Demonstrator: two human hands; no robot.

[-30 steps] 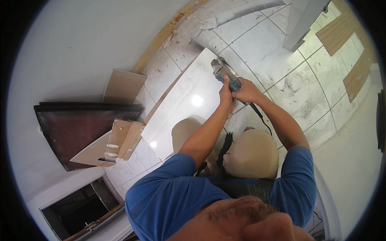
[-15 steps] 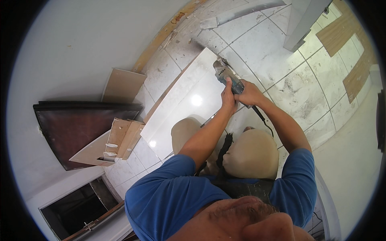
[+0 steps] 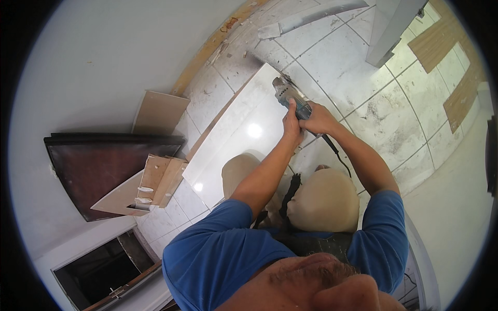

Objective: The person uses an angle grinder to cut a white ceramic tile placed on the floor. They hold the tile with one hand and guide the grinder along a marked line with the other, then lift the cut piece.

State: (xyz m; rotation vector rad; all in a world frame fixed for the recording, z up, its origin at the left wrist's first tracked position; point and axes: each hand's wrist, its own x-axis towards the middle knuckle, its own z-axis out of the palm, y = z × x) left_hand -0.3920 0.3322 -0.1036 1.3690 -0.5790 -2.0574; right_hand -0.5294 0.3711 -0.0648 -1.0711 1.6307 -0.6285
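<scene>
Both my hands grip a grey-green angle grinder (image 3: 288, 92) at the far right edge of a large glossy white slab (image 3: 228, 150). My left hand (image 3: 291, 124) is wrapped round the side of the body with the thumb along it, and my right hand (image 3: 319, 119) closes on the rear part. The grinder's head lies over the slab's edge; where exactly the disc touches is hidden. A black cord (image 3: 337, 153) runs from its back down past my right knee (image 3: 324, 202). The slab lies by my bent knees.
Board offcuts (image 3: 155, 181) and a dark red-brown padded panel (image 3: 91, 168) lean by the left wall (image 3: 93, 78). A long grey strip (image 3: 311, 18) lies at the back on the dusty tiled floor (image 3: 373, 129). Wood-look planks (image 3: 433, 44) lie at right, near a grey upright (image 3: 386, 28).
The grinder and both hands shifted slightly down and right half a second ago, and have since moved slightly back up and left along the slab's edge.
</scene>
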